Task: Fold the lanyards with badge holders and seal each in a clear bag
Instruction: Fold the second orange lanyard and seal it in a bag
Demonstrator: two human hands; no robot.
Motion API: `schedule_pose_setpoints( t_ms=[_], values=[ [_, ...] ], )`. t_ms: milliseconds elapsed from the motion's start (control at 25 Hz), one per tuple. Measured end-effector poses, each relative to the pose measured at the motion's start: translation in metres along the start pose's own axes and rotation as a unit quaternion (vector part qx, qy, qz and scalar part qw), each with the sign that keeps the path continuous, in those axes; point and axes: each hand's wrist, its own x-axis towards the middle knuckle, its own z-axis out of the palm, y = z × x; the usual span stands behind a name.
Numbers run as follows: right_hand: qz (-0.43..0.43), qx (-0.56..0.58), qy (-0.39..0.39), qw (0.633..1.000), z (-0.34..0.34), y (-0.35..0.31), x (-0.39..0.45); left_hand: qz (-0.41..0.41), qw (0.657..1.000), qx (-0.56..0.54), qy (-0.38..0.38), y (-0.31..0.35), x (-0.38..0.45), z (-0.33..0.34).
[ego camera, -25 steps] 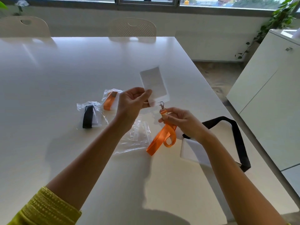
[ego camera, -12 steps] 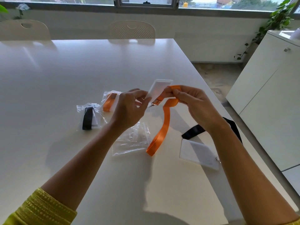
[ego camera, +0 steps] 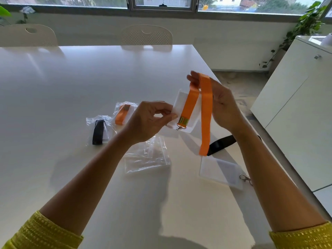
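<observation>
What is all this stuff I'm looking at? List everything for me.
Table: one, white, under everything.
Orange lanyard: one, draped over the right hand.
Badge holder: one, clear, held up.
Sealed bags: two, left of the hands; black lanyard inside one, orange inside the other.
Empty bags: clear, table centre.
Black lanyard: one, with its badge holder, on the right.
Chairs: two, far side.
Cabinet: white, right.
Left hand: pinches the held holder.
Right hand: lifts the strap.

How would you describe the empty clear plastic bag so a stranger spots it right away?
On the white table, look just below the left hand. The empty clear plastic bag lies flat there. Unlike the two sealed bags farther left, it holds no lanyard.
</observation>
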Motion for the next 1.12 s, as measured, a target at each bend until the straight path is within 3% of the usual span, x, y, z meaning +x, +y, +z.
schedule_pose_setpoints(
  t_ms=[120,240,520,720,880,1000,1120],
  values=[
    [0.043,-0.084,-0.003,0.995,0.008,-0.002,-0.010,-0.034,0.994,-0.103,0.014,0.001,0.004,-0.003],
    [-0.003,-0.090,-0.001,0.996,0.016,0.009,-0.016,-0.064,0.971,-0.228,0.036,-0.001,0.006,-0.003],
    [-0.009,-0.163,-0.008,0.986,0.026,0.025,-0.021,-0.130,0.860,-0.463,0.171,-0.007,0.014,-0.007],
    [0.014,-0.137,-0.005,0.990,0.031,0.023,-0.017,-0.146,0.871,-0.396,0.252,-0.008,0.017,-0.003],
    [0.074,-0.130,-0.060,0.987,0.030,0.016,-0.017,-0.117,0.914,-0.220,0.320,-0.015,0.019,0.001],
    [0.094,-0.121,-0.102,0.983,0.031,0.014,-0.017,-0.065,0.950,-0.007,0.304,-0.023,0.014,0.002],
    [0.073,-0.020,-0.058,0.995,0.031,0.004,-0.015,-0.020,0.963,0.107,0.246,-0.028,0.008,0.001]
  ],
)
